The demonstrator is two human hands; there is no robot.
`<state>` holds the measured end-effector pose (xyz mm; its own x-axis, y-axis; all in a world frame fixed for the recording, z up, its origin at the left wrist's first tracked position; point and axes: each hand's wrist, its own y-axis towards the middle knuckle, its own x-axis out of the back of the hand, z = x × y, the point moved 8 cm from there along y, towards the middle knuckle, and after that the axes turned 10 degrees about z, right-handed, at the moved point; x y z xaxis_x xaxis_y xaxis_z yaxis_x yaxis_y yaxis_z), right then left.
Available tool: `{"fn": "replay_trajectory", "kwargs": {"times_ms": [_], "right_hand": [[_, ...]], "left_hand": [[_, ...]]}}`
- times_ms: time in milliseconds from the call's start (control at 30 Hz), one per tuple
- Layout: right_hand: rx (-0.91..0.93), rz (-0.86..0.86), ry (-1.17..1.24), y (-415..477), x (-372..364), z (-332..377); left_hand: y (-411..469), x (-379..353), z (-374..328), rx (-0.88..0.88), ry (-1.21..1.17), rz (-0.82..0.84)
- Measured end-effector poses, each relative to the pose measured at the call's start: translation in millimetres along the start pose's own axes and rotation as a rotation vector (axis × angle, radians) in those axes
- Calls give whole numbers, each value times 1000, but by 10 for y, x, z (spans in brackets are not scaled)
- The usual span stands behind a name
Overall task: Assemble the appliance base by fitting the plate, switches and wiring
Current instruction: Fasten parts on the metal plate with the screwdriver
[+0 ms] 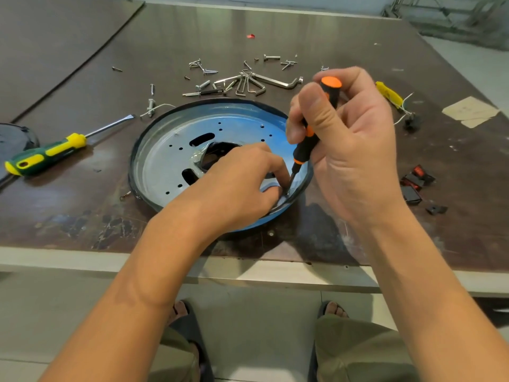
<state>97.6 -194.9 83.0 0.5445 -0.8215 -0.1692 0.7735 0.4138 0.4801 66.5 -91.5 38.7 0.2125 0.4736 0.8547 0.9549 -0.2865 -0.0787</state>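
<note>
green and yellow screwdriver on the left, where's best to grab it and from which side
Take the thick green and yellow handle, not the thin metal shaft. It lies flat on the table, butt end toward the near left, blade pointing at the round plate. Come down from above and the near side, fingers across the handle; a dark object crowds its far side.

The round plate [165,161] is silvery grey with a blue sheen and a black rim. The right screwdriver [311,133] is black with an orange cap and orange bands; the left screwdriver [44,155] has a green and yellow handle. The switches [414,183] at right are black and red, on a dark brown, mottled table [82,216]
</note>
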Motion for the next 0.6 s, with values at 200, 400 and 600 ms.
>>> {"fn": "replay_trajectory", "kwargs": {"times_ms": [200, 400, 600], "right_hand": [[-38, 21, 83, 5, 3, -47], [62, -73, -24, -22, 33, 12], [-13, -5, 63, -2, 26, -34]], "left_hand": [[11, -8, 15, 7, 23, -2], [13, -16, 17, 5, 20, -2], [7, -8, 18, 12, 1, -4]]}}
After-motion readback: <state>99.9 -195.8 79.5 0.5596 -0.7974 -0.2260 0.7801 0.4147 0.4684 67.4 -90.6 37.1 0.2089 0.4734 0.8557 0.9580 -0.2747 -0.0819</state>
